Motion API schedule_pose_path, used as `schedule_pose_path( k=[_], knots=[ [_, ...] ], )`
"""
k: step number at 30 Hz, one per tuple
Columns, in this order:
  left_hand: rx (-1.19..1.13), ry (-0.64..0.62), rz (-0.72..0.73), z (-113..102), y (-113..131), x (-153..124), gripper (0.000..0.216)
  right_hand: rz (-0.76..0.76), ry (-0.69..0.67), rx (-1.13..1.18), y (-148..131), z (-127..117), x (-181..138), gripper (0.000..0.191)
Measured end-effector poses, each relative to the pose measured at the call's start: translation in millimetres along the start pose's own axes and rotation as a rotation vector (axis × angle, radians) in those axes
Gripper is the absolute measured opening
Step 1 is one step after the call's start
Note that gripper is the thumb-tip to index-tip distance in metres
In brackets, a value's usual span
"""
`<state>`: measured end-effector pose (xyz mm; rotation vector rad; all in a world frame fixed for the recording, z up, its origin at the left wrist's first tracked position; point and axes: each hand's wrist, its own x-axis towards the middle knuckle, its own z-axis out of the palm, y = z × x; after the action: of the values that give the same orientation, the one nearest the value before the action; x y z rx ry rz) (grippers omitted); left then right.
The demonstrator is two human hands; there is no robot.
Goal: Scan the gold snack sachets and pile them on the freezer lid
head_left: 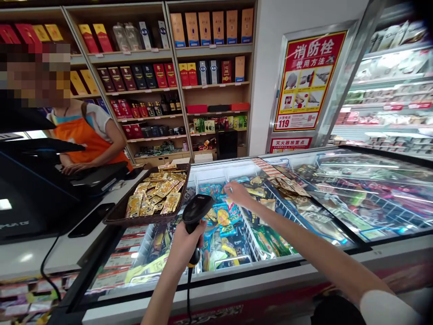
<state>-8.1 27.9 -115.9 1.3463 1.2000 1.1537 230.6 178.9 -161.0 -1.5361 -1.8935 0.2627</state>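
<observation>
A black barcode scanner [198,212] with a cable running down stands upright in my left hand [186,246], its fingers wrapped round the handle. Farther forward, my right hand [238,194] is stretched out over the chest freezer [284,266] with its fingers curled in. Whether those fingers hold anything is hidden. Below both hands, blue ice-cream packets [223,219] and other wrapped goods lie in the freezer's white wire baskets [248,234]. Left of the scanner, a brown wicker basket [117,219] full of gold sachets [158,192] rests at the freezer's edge.
A person in an orange apron [83,137] stands behind the counter at the left, near a black checkout machine [30,189]. A black phone [91,220] lies on the white counter. Shelves of boxed bottles [204,27] line the back wall. A chilled display [389,85] rises at the right.
</observation>
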Motion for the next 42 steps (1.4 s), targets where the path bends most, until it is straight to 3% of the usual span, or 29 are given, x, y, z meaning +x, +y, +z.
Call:
schedule_pose_path(
  k=[3, 8, 10, 13, 16, 19, 23, 27, 31, 34, 37, 42],
  knots=[
    [-0.005, 0.041, 0.004, -11.4, 2.0, -5.8, 0.031, -0.163, -0.173, 0.032, -51.4, 35.5, 20.4, 0.027],
    [-0.058, 0.076, -0.063, -34.8, 5.0, -12.6, 0.035, -0.411, -0.308, -0.02, -128.6, 88.9, 61.1, 0.029],
    [-0.052, 0.094, -0.066, -44.8, 5.9, -15.0, 0.035, -0.418, -0.36, -0.081, -153.7, 108.7, 75.4, 0.022],
    [-0.053, 0.116, -0.073, -61.0, 4.4, -18.0, 0.037, -0.275, -0.469, -0.163, -177.5, 132.5, 89.8, 0.011],
    [-0.052, 0.133, -0.078, -76.7, 2.0, -21.3, 0.037, -0.171, -0.519, -0.215, -183.2, 145.2, 95.4, 0.012],
    [-0.063, 0.186, -0.057, -87.7, 2.8, -25.7, 0.032, -0.198, -0.422, -0.209, -177.6, 146.5, 94.2, 0.026],
    [-0.057, 0.241, -0.057, -94.7, 6.7, -29.6, 0.03, -0.2, -0.354, -0.083, -169.1, 136.8, 89.5, 0.041],
    [-0.084, 0.263, -0.025, -97.7, 7.8, -30.8, 0.03, -0.305, -0.302, 0.003, -167.2, 120.4, 89.5, 0.04],
    [-0.1, 0.271, -0.008, -97.5, 6.3, -32.5, 0.029, -0.276, -0.377, 0.253, -170.7, 107.5, 92.5, 0.027],
    [-0.095, 0.265, -0.002, -97.6, 4.8, -34.0, 0.029, -0.105, -0.452, 0.504, -176.6, 104.7, 90.5, 0.03],
    [-0.112, 0.265, -0.011, -101.8, 5.4, -34.6, 0.03, -0.12, -0.499, 0.62, -183.0, 108.1, 81.8, 0.032],
    [-0.165, 0.338, 0.005, -115.0, 11.7, -34.6, 0.034, -0.222, -0.586, 0.566, -191.8, 121.4, 66.4, 0.069]
  ],
)
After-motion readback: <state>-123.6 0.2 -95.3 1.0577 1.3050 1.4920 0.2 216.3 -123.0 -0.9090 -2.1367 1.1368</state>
